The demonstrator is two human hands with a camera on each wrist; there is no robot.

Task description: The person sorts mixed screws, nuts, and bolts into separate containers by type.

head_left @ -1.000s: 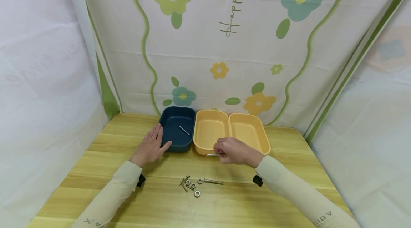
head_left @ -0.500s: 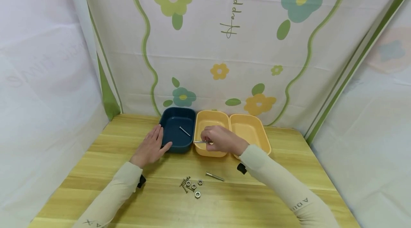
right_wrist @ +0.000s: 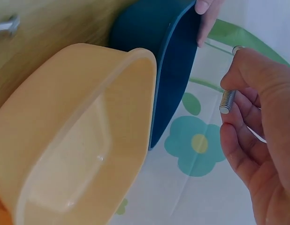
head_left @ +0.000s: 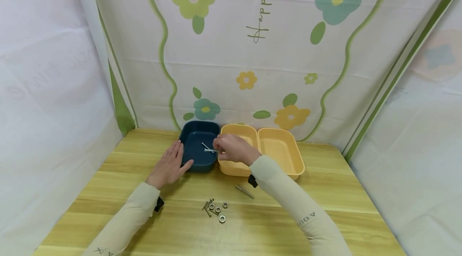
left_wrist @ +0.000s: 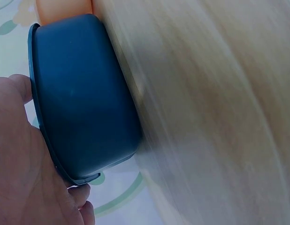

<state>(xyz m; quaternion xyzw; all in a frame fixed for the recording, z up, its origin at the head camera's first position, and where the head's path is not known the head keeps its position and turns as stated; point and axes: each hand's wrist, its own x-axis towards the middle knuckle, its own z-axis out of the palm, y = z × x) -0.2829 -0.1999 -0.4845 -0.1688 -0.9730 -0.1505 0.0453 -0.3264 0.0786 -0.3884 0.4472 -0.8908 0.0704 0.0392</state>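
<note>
My right hand (head_left: 236, 148) pinches a metal bolt (head_left: 212, 150) by its threaded end, above the right edge of the dark blue bin (head_left: 202, 167). In the right wrist view the bolt's threaded end (right_wrist: 226, 103) pokes out below the thumb. Another bolt (head_left: 204, 145) lies on the blue bin's floor. With fingers straight, my left hand (head_left: 169, 164) rests along that bin's left rim, the thumb at its front corner. In the left wrist view the bin's outer wall (left_wrist: 84, 93) fills the middle, beside the left palm (left_wrist: 23, 164).
Two joined yellow bins (head_left: 234, 170) stand right of the blue one, against a flower-printed cloth. Nearer on the wooden table lie a loose bolt (head_left: 244, 192), several small screws (head_left: 207, 206) and several nuts (head_left: 222, 219).
My right hand has carried its bolt leftward and away, from in front of the yellow bins to the blue bin's edge. The loose table bolt has rolled toward the bins. My left hand stays put.
</note>
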